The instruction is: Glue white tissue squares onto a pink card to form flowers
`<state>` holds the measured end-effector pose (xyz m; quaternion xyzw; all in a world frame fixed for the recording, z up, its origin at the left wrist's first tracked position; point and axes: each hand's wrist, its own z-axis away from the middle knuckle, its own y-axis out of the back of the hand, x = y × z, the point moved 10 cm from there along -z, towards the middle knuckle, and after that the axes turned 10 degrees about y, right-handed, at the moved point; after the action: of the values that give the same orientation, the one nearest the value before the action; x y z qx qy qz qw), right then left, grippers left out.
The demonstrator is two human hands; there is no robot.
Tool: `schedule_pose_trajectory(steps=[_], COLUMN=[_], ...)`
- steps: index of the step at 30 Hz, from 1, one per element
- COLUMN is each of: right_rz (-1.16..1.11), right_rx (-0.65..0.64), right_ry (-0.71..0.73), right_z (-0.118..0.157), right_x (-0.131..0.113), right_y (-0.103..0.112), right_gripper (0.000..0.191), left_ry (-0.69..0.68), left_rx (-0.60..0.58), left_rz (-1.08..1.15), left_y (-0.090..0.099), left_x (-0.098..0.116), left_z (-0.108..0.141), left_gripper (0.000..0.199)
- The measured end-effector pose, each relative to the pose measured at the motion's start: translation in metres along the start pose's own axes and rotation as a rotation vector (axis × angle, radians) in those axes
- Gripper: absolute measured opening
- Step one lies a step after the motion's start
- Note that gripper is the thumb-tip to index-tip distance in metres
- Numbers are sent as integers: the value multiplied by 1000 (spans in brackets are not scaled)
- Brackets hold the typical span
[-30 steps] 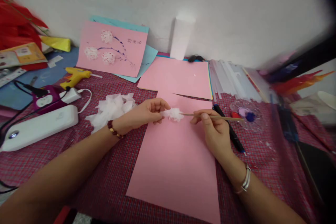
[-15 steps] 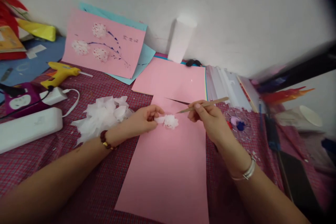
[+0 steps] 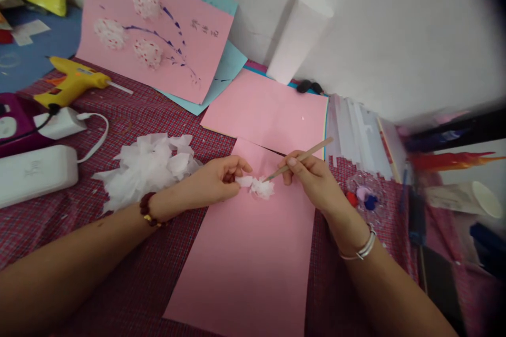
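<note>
A small ruffled white paper flower [image 3: 262, 188] lies on a long pink sheet of paper [image 3: 245, 263]. To its left, my left hand [image 3: 217, 179] pinches a little slip of white tissue paper [image 3: 244, 181] that reaches the flower's edge. A slim tan stick [image 3: 312, 151] with a narrow tip is held pen-like in my right hand [image 3: 310, 176]. Its tip meets the top of the flower. Next to my left wrist sits a loose pile of white tissue pieces [image 3: 146, 168].
A pink card with white flowers [image 3: 169, 21] leans on the wall. At left are a yellow glue gun [image 3: 75, 81] and a white power strip [image 3: 37, 174]. Stacked pink paper [image 3: 269, 108], a white roll [image 3: 298, 39] and a clear palette with coloured dabs [image 3: 363, 197] stand farther back and right.
The stick's tip has come down and left from above the sheet onto the paper flower. My left hand keeps its pinch. The camera view has tilted and shifted.
</note>
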<state>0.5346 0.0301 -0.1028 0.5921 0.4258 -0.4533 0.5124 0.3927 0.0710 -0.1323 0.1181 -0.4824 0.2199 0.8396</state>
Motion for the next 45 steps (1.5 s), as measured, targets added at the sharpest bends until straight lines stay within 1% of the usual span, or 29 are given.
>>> schedule_pose_trajectory(steps=[2, 5, 6, 7, 9, 13, 16, 17, 19, 21, 23, 25, 27, 31, 38, 41, 45], right_rz=[11, 45, 54, 60, 83, 194, 283, 303, 328, 342, 345, 342, 345, 362, 318, 279, 196], right_rx=[41, 230, 279, 301, 289, 199, 165, 172, 227, 278, 264, 211, 184, 189, 122, 115, 160], right_ry=[9, 86, 108, 119, 118, 121, 170, 202, 270, 302, 289, 268, 258, 250, 204, 161, 112], right_z=[2, 10, 14, 19, 28, 43, 48, 49, 50, 51, 49, 46, 44, 44, 37, 35, 34], right_x=[-2, -13, -17, -19, -22, -27, -32, -34, -40, -43, -40, -36, -34, -32, -26, -18, -6], right_y=[8, 29, 33, 34, 30, 13, 5, 4, 7, 10, 8, 2, -1, 0, -7, -8, -5], right_gripper=[25, 23, 23, 23, 22, 22, 21, 20, 17, 16, 17, 18, 19, 17, 19, 21, 22], left_ry=[7, 8, 10, 11, 4, -39, -49, -46, -41, -39, -42, -43, -41, -43, -43, -51, -52], left_rx=[-8, -15, -16, -20, -32, -49, -33, -29, -27, -26, -24, -21, -18, -17, -18, -18, -1], left_rz=[10, 11, 8, 7, 11, 29, 19, 14, 0, -16, -29, -36, -42, -42, -36, -17, -14], left_y=[0, 0, 0, 0, 0, -2, -1, -1, -1, -1, -1, -1, -1, -1, 0, 0, 0], left_x=[-1, -1, -2, -2, -2, 2, 2, 2, 1, 1, 1, 1, 1, 0, 2, 4, 4], left_z=[0, 0, 0, 0, 0, 0, 0, 0, 0, 0, 1, 1, 1, 0, 0, 0, 0], left_gripper=[35, 35, 35, 35, 34, 35, 34, 34, 33, 33, 32, 33, 34, 34, 34, 31, 31])
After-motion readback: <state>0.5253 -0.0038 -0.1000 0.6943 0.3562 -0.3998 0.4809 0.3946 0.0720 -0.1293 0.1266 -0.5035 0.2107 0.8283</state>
